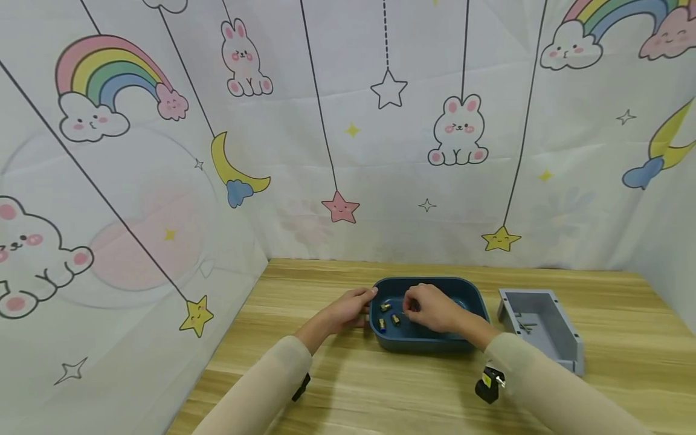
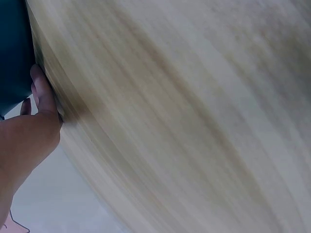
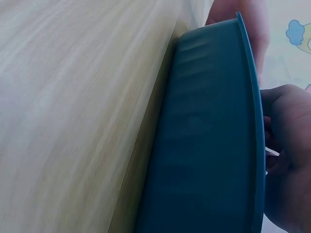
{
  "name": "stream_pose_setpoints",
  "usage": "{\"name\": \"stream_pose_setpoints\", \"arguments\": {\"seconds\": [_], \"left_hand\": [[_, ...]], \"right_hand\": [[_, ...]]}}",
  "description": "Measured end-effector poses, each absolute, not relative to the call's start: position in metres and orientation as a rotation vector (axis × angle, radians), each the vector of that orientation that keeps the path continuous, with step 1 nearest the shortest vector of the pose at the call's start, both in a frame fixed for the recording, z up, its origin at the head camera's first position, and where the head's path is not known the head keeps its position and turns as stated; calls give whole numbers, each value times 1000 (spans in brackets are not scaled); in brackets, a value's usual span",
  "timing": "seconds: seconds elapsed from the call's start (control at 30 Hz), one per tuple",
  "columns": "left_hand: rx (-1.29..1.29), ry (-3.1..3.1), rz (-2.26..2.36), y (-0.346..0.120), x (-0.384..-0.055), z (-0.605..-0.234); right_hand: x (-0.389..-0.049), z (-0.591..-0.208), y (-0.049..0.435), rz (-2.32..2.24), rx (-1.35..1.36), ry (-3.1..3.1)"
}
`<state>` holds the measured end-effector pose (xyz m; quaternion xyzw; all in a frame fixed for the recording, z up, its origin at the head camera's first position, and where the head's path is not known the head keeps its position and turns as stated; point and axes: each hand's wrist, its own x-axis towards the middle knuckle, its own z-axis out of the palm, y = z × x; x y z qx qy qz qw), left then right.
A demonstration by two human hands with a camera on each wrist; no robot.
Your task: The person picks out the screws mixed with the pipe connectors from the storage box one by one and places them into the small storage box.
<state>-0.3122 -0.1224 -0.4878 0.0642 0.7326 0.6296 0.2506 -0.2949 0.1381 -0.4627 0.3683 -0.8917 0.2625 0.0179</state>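
A dark blue tray with rounded corners sits on the table. My left hand rests against its left end, the thumb tip at the rim and the other fingers along the outer wall. In the left wrist view those fingers look fairly straight. My right hand reaches over the near rim into the tray with fingers bent. A dark spot shows between its fingertips; whether it is a held piece or a gap is unclear. Several short brass-and-dark pieces lie at the tray's left side.
Right of the tray stands a grey box holding several thin pin-like pieces. The wood-grain table ends at a printed white cloth behind and on the left. Each wrist carries a small black camera.
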Motion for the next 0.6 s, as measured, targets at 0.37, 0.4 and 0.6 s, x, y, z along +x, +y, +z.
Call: {"name": "stream_pose_setpoints", "arguments": {"seconds": [0.37,0.4,0.6], "left_hand": [[163,1988,1710,-122,-312,-486],[165,1987,1710,-122,-312,-485],[162,1978,1712,-122,-312,-486]], "right_hand": [[-285,-452,158,930,1139,-2825],[-284,-451,160,934,1135,-2834],[-282,-445,168,974,1114,-2854]]}}
